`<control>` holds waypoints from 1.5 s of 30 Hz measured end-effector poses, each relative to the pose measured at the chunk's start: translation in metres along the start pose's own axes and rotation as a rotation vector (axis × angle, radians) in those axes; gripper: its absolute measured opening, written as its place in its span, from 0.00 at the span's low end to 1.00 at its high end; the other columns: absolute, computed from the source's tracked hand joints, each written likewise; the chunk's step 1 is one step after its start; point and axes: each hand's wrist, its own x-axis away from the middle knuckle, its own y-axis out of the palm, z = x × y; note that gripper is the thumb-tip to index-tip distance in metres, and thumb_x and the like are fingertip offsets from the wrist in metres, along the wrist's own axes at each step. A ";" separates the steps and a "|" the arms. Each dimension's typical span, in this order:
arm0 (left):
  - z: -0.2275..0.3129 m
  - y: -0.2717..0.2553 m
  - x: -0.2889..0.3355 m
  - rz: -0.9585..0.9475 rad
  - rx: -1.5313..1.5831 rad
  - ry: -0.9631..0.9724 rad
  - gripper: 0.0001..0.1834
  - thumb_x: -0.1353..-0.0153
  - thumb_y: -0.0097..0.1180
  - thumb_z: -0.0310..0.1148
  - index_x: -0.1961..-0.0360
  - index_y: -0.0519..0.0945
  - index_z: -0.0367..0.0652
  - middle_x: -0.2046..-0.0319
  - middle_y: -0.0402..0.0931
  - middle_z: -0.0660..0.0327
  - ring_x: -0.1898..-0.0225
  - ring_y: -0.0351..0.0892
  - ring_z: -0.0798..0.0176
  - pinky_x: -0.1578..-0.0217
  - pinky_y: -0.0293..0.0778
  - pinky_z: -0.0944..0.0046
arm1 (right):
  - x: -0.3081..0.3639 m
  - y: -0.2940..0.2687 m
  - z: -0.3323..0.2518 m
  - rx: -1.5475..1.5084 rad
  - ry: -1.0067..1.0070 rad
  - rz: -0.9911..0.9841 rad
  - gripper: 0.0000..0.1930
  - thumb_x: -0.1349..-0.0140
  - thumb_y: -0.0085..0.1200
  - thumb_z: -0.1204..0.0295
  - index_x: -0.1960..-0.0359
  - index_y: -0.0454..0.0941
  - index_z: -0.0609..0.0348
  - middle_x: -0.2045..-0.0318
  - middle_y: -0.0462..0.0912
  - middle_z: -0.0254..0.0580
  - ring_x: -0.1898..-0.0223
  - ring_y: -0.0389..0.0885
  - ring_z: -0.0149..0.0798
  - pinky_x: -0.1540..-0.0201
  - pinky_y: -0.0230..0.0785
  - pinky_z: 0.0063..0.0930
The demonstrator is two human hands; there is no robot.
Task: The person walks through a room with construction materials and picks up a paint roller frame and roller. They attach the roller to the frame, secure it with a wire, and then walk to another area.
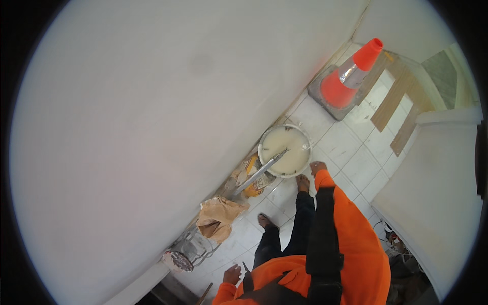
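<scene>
Beside the wall stands a white round bucket [261, 154] of cream-coloured liquid with dark specks at its edge. A long grey metal tool [262, 175] leans across the rim, its tip over the liquid. My right hand [318, 168] is just right of the bucket's rim, fingers curled; whether they touch the rim or hold anything is hidden. Low at the left, away from the bucket, hangs my left hand [232, 274], loosely closed with nothing visible in it.
An orange traffic cone [339, 87] stands beyond the bucket. Along the wall are yellow-and-white bags [254, 190], a crumpled brown paper bag [219, 216] and a stained stool [179, 261]. Brown strips [390, 108] cover part of the tiled floor [343, 144]. Cables [391, 236] lie at the right.
</scene>
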 end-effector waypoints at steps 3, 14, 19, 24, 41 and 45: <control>0.099 -0.042 -0.005 -0.062 0.300 -0.210 0.29 0.36 0.52 0.40 0.39 0.69 0.32 0.57 0.82 0.55 0.64 0.84 0.66 0.69 0.82 0.64 | -0.057 0.005 0.068 -0.349 0.221 0.088 0.15 0.36 0.53 0.60 0.60 0.82 0.60 0.66 0.84 0.52 0.70 0.84 0.48 0.69 0.77 0.38; 0.150 -0.016 0.014 0.151 0.776 -0.468 0.32 0.34 0.54 0.42 0.36 0.65 0.30 0.51 0.78 0.46 0.55 0.81 0.56 0.61 0.80 0.59 | -0.096 -0.007 -0.039 -1.258 0.920 -0.085 0.30 0.32 0.52 0.58 0.32 0.55 0.40 0.41 0.72 0.42 0.44 0.74 0.52 0.54 0.76 0.46; 0.138 -0.013 0.018 0.112 0.785 -0.483 0.31 0.34 0.53 0.38 0.36 0.64 0.30 0.51 0.78 0.47 0.55 0.81 0.56 0.61 0.80 0.60 | -0.092 -0.005 -0.044 -1.269 0.654 -0.031 0.26 0.33 0.53 0.53 0.41 0.66 0.57 0.46 0.76 0.42 0.49 0.78 0.48 0.53 0.75 0.43; 0.098 0.003 0.013 0.042 0.725 -0.446 0.31 0.34 0.52 0.39 0.35 0.64 0.31 0.51 0.79 0.51 0.54 0.80 0.58 0.62 0.80 0.61 | -0.070 -0.019 -0.097 -1.220 0.490 0.097 0.19 0.34 0.57 0.61 0.53 0.73 0.66 0.58 0.82 0.47 0.59 0.84 0.42 0.62 0.79 0.34; -0.123 -0.068 -0.055 0.192 0.858 0.085 0.33 0.38 0.57 0.50 0.38 0.72 0.39 0.61 0.80 0.55 0.64 0.81 0.63 0.70 0.78 0.62 | 0.178 -0.104 -0.273 -1.182 -0.134 0.512 0.19 0.30 0.51 0.62 0.48 0.74 0.67 0.58 0.83 0.49 0.60 0.84 0.42 0.57 0.79 0.33; -0.167 -0.052 -0.079 0.278 0.966 0.038 0.32 0.38 0.58 0.49 0.39 0.72 0.38 0.65 0.80 0.57 0.67 0.80 0.64 0.74 0.77 0.63 | 0.222 -0.128 -0.323 -1.165 -0.210 0.418 0.22 0.31 0.52 0.60 0.46 0.72 0.68 0.56 0.82 0.50 0.57 0.83 0.42 0.54 0.78 0.29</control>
